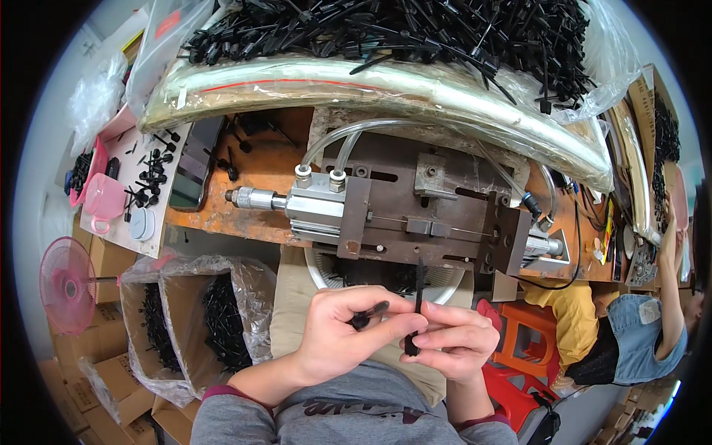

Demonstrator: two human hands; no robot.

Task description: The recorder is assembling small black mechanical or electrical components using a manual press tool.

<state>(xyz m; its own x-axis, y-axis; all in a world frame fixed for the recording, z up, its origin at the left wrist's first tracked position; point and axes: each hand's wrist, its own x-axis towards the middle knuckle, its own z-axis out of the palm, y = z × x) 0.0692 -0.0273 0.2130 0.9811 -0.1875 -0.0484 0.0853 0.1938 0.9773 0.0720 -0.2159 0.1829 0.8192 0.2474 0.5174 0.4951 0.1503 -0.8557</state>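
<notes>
The black plastic stemmed part [420, 285] stands nearly upright between the hands, over the person's lap and on the near side of the metal fixture [415, 222]. Its shaft is slim and straight, its lower end thicker and glossy. The right hand's [461, 337] grip is closed, thumb and fingers pinching that lower end. The left hand's [341, 326] thumb and forefinger close in at the shaft; its curled fingers retain a second black part [361, 320].
</notes>
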